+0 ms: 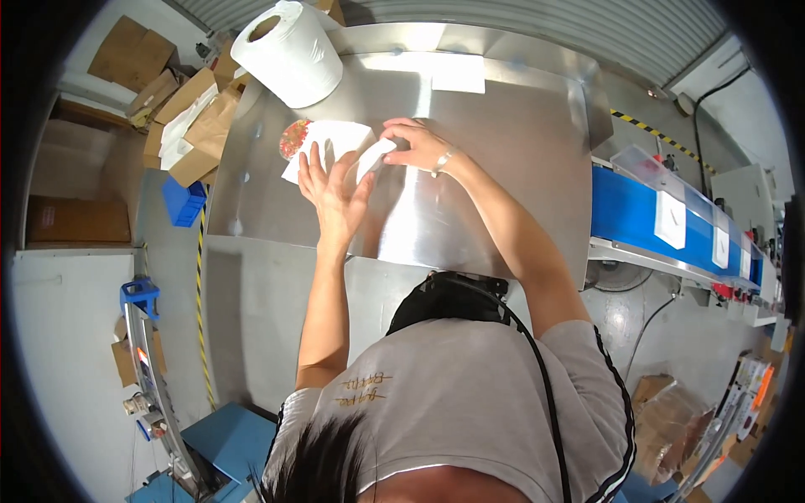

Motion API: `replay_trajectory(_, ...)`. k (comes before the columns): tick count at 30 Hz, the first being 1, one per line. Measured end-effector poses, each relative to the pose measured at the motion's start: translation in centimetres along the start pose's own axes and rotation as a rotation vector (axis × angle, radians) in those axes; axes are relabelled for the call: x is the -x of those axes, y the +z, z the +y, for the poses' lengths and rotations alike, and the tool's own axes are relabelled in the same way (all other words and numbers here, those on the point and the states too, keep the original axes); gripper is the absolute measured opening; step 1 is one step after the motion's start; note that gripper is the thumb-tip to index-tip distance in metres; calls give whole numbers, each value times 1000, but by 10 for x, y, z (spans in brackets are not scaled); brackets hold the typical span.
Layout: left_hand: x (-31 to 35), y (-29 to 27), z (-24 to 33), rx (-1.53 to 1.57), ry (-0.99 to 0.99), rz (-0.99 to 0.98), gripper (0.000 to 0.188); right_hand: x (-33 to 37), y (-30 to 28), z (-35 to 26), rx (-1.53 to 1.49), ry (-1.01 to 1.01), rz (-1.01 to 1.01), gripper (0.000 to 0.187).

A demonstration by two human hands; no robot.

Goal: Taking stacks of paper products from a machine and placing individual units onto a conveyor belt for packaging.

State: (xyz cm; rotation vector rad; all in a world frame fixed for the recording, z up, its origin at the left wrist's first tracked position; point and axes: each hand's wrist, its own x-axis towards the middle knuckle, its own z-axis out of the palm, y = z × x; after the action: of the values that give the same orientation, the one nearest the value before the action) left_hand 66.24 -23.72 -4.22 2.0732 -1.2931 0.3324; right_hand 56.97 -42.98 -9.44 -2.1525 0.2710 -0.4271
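A small white folded piece [374, 159], its kind unclear, is held up slantwise between my hands over a metal table [511, 159]. My left hand [334, 194] has its lower end between thumb and index finger, while the other fingers spread over white sheets [348, 132]. At the upper end, my right hand [421, 151] curves round it with thumb and index finger. Beside the sheets, on their left, lies a round red patterned thing [294, 138], partly covered. My left fingers hide some of the sheets.
A big white roll [303, 63] stands at the table's back left. A white sheet [459, 74] lies near the back rim. To the right runs a blue conveyor belt [625, 205] bearing white flat pieces. Opened cardboard boxes [197, 126] and a blue bin [183, 201] are at the left.
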Motion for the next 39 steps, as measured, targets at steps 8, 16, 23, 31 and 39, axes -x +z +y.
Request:
replay_trajectory(8,-41,-24,-49,-40,-11,-178,93,105,-54,20,-547,390,299,38)
replay_trajectory(16,-12,1,-10,76,-235,-211,59,297,-178,88,-107,805,642,32)
replay_trajectory(23,37,45,170,334,-72,-319,58,424,-287,149,357,1029,816,50)
replay_trajectory(31,73,56,235,247,119,-295,50,353,-218,36,107,472,627,44)
replay_trajectory(39,77,60,231,362,122,-291,37,306,-139,-18,-331,326,410,50)
